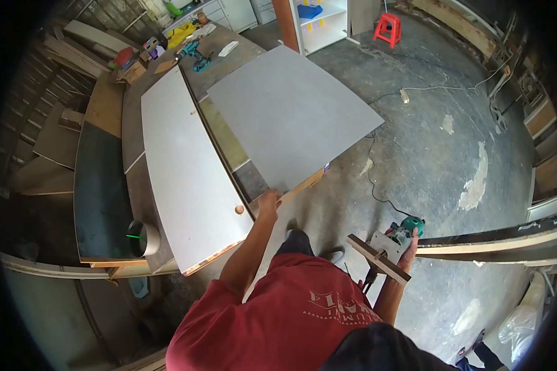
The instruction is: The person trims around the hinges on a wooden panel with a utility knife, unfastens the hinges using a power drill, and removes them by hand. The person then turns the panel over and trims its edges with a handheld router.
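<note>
My left hand is at the near corner of a large grey panel, its fingers closed over the edge. The panel lies tilted across the workbench. Beside it rests a long white panel with a round hole near its near end. Low on the right, my right hand grips a green corded power tool with a flat metal base plate. A wooden strip is fixed across that base, with a clamp-like part below it. The tool's exact kind is unclear.
A black cord trails over the concrete floor. A teal cordless drill lies at the bench's far end. A white cup-like container stands at left. Farther off are a red stool and a white cabinet.
</note>
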The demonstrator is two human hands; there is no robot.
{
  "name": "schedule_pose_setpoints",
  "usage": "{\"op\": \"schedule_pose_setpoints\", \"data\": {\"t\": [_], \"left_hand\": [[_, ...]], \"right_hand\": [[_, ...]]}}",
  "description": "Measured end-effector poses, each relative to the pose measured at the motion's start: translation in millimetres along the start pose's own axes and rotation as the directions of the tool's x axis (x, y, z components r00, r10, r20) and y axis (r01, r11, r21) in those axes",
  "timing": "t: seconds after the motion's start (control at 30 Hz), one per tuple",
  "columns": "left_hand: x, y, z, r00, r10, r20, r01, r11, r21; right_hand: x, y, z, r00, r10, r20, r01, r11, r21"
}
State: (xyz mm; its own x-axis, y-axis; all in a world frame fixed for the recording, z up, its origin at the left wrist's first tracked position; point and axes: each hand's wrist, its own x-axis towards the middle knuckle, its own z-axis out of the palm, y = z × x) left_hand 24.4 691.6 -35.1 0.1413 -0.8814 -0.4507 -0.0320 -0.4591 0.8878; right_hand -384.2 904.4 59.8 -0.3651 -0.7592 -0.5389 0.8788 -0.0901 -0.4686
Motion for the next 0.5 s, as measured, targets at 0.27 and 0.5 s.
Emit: {"op": "schedule_pose_setpoints", "data": {"t": [0.27,0.5], "left_hand": [[1.4,12.9,-20.3,0.956,-0.266,0.127,0.290,0.925,-0.246],[-54.1,105.6,-54.6,0.912,0.246,0.327,-0.190,0.962,-0.195]], "right_hand": [[-73.2,35.4,56.2,0.988,-0.110,-0.106,0.117,0.992,0.054],[-123.8,113.6,120.5,0.908,-0.404,0.110,0.416,0.901,-0.125]]}}
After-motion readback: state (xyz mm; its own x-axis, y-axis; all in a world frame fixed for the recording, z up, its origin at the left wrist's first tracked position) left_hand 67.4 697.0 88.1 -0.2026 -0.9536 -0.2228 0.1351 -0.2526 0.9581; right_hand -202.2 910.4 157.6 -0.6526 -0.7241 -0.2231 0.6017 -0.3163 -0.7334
